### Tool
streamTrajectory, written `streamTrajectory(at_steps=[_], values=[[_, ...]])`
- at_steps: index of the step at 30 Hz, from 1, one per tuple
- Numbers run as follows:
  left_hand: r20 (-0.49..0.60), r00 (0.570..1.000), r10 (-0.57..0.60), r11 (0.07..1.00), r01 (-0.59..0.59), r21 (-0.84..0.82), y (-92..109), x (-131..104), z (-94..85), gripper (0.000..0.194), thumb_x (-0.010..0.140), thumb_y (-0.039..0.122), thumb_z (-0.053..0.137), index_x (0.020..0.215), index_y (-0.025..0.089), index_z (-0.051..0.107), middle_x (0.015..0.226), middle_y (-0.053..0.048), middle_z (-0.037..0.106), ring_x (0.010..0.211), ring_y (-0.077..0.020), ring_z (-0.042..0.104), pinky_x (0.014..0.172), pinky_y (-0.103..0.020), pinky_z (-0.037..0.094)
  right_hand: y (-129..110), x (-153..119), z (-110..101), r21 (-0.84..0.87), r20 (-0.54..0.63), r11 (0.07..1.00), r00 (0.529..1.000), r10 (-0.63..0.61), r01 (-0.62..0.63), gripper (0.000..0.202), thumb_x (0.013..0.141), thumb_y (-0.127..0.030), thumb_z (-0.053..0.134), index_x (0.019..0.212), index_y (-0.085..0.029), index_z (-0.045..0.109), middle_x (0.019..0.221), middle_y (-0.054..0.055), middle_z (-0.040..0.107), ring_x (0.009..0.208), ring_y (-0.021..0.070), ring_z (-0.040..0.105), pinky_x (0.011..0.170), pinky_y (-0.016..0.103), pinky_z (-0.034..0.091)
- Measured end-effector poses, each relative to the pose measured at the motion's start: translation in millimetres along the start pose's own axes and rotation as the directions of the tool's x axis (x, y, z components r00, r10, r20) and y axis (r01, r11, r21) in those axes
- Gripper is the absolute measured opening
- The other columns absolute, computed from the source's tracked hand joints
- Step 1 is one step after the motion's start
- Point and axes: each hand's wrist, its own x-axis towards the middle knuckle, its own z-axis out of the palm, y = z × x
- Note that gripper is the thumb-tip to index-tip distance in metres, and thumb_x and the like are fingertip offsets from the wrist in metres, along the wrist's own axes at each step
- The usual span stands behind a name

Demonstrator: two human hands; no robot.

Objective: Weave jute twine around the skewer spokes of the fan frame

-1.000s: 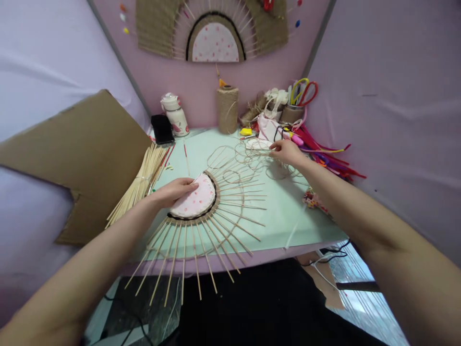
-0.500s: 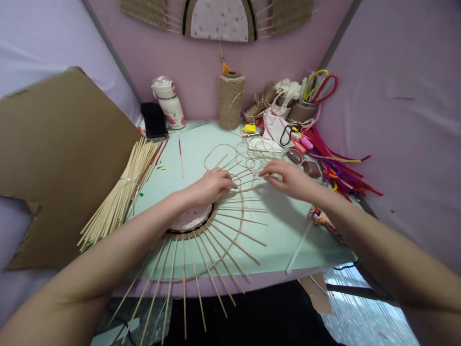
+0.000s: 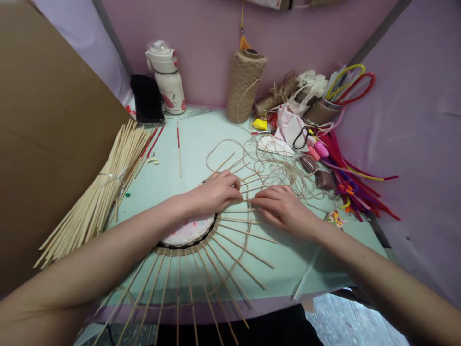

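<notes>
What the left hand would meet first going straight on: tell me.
Probably the right hand, just across a narrow gap; depth is unclear, so the twine between them may come first.

Cropped and covered, as my distant feed shows it.
The left hand hides part of the spotted panel; the top edge cuts a wall hanging, the left edge brown cardboard. I cannot read the bottle's small print.
</notes>
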Motion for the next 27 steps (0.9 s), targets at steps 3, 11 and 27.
streamTrajectory(at_steps=[3,11,27], values=[[0.007,1.0,-0.012,1.0,0.012,0.017,1,-1,0.3,0.026,0.097,0.029,0.05,0.1,0.024,0.075,0.106,-0.008,0.063,0.106,-0.0226,0.049,0.095,-0.038,0.035,-1,0,1,-0.011,0.005,1.0,1.0,0.004,-0.004,0.032,0.099,-0.028,0.046,0.123,-0.026,0.067,0.111,0.01,0.071,0.102,0.0248,0.059,0.085,0.042,0.036],[0.013,1.0,-0.015,0.995,0.014,0.096,-3,17,-17.5,0.022,0.092,0.023,0.055,0.103,0.023,0.073,0.101,-0.006,0.065,0.103,-0.0224,0.05,0.09,-0.036,0.035,-2,0,2,0.011,-0.036,0.999,0.999,0.036,-0.036,0.027,0.098,-0.026,0.044,0.11,-0.022,0.068,0.11,0.01,0.071,0.1,0.0254,0.061,0.085,0.041,0.04],[0.092,0.992,-0.089,0.98,0.071,0.184,-17,57,-11.4,0.016,0.087,0.023,0.061,0.097,0.024,0.074,0.101,-0.008,0.06,0.104,-0.0243,0.047,0.09,-0.036,0.037,1,15,4,0.105,-0.106,0.981,0.979,0.172,-0.161,0.009,0.091,-0.02,0.059,0.087,-0.019,0.067,0.092,0.008,0.07,0.088,0.0215,0.062,0.081,0.034,0.046]])
